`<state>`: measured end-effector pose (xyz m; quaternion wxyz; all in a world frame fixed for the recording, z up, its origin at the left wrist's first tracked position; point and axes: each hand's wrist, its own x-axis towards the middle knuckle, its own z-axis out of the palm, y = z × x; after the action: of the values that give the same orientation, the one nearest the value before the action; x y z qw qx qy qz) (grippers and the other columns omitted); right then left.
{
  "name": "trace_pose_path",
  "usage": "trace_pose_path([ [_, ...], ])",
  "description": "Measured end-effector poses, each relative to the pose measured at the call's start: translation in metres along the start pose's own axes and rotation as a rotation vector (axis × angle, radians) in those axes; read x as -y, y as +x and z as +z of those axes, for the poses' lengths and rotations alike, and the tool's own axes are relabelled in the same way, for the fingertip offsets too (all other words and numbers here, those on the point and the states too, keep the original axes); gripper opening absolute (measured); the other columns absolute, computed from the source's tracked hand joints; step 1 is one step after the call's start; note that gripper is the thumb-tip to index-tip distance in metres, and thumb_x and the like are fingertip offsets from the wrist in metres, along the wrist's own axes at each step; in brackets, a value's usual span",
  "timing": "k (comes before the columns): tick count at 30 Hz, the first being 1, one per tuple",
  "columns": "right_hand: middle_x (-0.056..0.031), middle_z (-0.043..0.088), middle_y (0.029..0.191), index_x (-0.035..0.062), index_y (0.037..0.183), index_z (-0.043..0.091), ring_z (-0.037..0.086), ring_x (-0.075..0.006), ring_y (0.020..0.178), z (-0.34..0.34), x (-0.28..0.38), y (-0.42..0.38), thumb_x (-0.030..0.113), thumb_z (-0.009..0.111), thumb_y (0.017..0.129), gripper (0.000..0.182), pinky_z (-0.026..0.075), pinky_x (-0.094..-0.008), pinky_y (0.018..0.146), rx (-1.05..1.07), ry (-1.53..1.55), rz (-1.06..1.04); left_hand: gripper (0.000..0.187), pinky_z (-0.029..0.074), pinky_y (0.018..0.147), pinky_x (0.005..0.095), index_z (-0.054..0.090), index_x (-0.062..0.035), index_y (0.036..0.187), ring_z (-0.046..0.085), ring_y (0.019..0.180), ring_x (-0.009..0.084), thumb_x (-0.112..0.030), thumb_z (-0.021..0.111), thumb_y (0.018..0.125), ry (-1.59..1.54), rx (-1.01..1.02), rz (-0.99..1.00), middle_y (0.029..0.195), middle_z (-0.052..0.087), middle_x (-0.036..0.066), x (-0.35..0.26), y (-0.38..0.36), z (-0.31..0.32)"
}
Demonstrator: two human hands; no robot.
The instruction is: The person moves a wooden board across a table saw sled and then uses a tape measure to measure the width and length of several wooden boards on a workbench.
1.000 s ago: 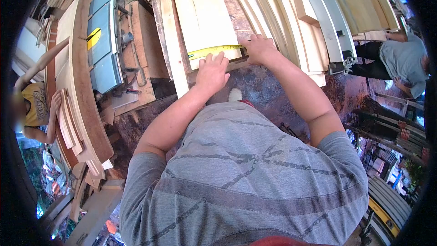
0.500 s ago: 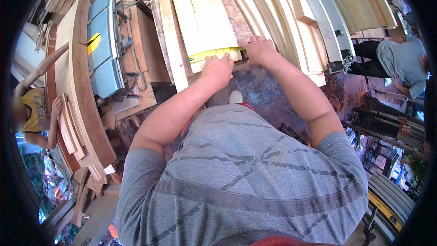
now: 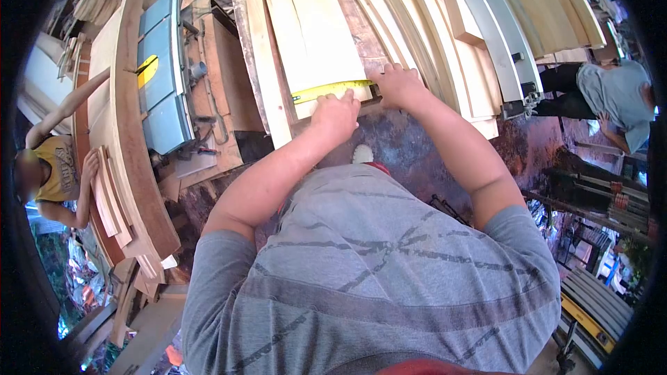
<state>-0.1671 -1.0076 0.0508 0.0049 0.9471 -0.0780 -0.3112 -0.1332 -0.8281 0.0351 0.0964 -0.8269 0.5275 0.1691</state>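
A yellow tape measure blade (image 3: pixel 313 93) lies across the near end of a pale wooden board (image 3: pixel 313 28), its free end toward the left edge. My right hand (image 3: pixel 399 86) is closed at the blade's right end, around the tape measure's case, which the fingers mostly hide. Just below the blade, my left hand (image 3: pixel 335 117) rests on the board's near end with its fingers bent. Whatever is under those fingertips is hidden. A narrow wooden strip (image 3: pixel 267 62) runs along the board's left side.
Stacked planks (image 3: pixel 424 35) lie to the right beside a long grey metal rail (image 3: pixel 497 21). At left is a blue machine table (image 3: pixel 158 42) with a yellow insert. One person (image 3: pixel 55 170) handles wood at far left; another (image 3: pixel 611 94) stands at far right.
The whole view has shifted slightly, with the bench appearing a little lower. My left hand's fingers have moved slightly beside the blade. The right hand keeps its hold on the tape measure.
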Motion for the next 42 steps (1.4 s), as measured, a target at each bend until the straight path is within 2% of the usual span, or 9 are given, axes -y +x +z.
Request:
trace_pose_path([
  [12,-0.0136,0.053,0.137,0.0261,0.149,0.038,0.050,-0.0298,0.130,-0.003,-0.005,0.001,0.029,0.078,0.076,0.083,0.046,-0.0535,0.098,0.023,0.004,-0.029,0.054,0.048,0.094,0.0495,0.055,-0.0043,0.129,0.057,0.119,0.0378,-0.037,0.069,0.088,-0.139,-0.015,0.011,0.146,0.049,0.015,0.019,-0.010,0.005],
  [18,-0.0214,0.057,0.130,0.0183,0.145,0.044,0.055,-0.0375,0.121,-0.008,-0.035,-0.008,0.028,0.072,0.077,0.074,0.047,-0.0448,0.100,0.125,0.407,-0.331,0.053,0.039,0.107,0.0467,0.054,-0.0038,0.132,0.044,0.133,0.0387,-0.019,0.071,0.084,-0.687,-0.908,-0.259,0.140,0.048,0.023,0.060,-0.062,0.050],
  [21,-0.0215,0.061,0.127,0.0116,0.146,0.043,0.060,-0.0311,0.116,-0.005,-0.012,-0.031,0.030,0.070,0.079,0.074,0.048,-0.0393,0.100,0.336,0.603,-0.247,0.067,0.037,0.110,0.0434,0.041,0.0000,0.143,0.042,0.134,0.0383,-0.013,0.070,0.084,-0.889,-0.984,-0.351,0.144,0.040,0.024,0.048,-0.069,0.055],
  [22,-0.0216,0.061,0.126,0.0095,0.145,0.043,0.060,-0.0301,0.117,0.022,-0.009,-0.027,0.032,0.069,0.082,0.072,0.047,-0.0390,0.101,0.195,0.645,-0.357,0.070,0.038,0.109,0.0424,0.038,0.0007,0.145,0.042,0.134,0.0371,-0.012,0.070,0.084,-0.971,-1.008,-0.377,0.146,0.039,0.023,0.044,-0.066,0.049],
  [26,-0.0173,0.062,0.122,0.0049,0.143,0.044,0.059,-0.0246,0.114,0.054,0.021,-0.036,0.030,0.066,0.084,0.068,0.045,-0.0343,0.100,0.221,1.132,-0.356,0.077,0.044,0.103,0.0383,0.028,0.0007,0.150,0.048,0.127,0.0301,-0.009,0.070,0.086,-1.349,-0.935,-0.358,0.147,0.037,0.020,0.053,-0.042,0.053],
  [28,-0.0140,0.059,0.120,0.0021,0.142,0.043,0.056,-0.0209,0.111,0.054,0.040,-0.043,0.027,0.065,0.085,0.066,0.044,-0.0327,0.098,0.142,1.279,-0.405,0.061,0.047,0.096,0.0363,0.038,0.0034,0.144,0.058,0.113,0.0256,-0.014,0.065,0.093,-1.413,-1.034,-0.293,0.128,0.056,0.020,0.059,-0.014,0.071],
  [30,-0.0134,0.058,0.119,0.0013,0.142,0.042,0.055,-0.0198,0.109,0.043,0.060,-0.049,0.024,0.065,0.087,0.064,0.044,-0.0318,0.097,0.072,1.354,-0.351,0.032,0.054,0.087,0.0351,0.058,0.0060,0.119,0.066,0.098,0.0231,-0.020,0.052,0.103,-1.843,-0.200,-0.217,0.105,0.066,0.015,0.063,-0.007,0.068],
  [35,-0.0126,0.057,0.119,0.0027,0.144,0.040,0.053,-0.0186,0.112,0.053,0.072,-0.050,0.023,0.065,0.089,0.063,0.043,-0.0324,0.098,-0.001,1.540,-0.201,0.032,0.056,0.067,0.0350,0.060,0.0000,0.089,0.067,0.069,0.0211,-0.027,0.050,0.104,-1.953,-0.397,-0.341,0.079,0.064,0.010,0.088,0.045,0.034],
  [42,-0.0107,0.053,0.128,0.0036,0.143,0.041,0.047,-0.0180,0.123,0.176,0.047,-0.163,0.021,0.063,0.089,0.061,0.036,-0.0341,0.107,0.031,1.519,-0.096,0.041,0.056,0.065,0.0413,0.062,0.0007,0.097,0.068,0.066,0.0288,-0.039,0.054,0.101,-1.692,-0.632,-0.364,0.083,0.069,0.016,0.238,0.185,-0.005],
])
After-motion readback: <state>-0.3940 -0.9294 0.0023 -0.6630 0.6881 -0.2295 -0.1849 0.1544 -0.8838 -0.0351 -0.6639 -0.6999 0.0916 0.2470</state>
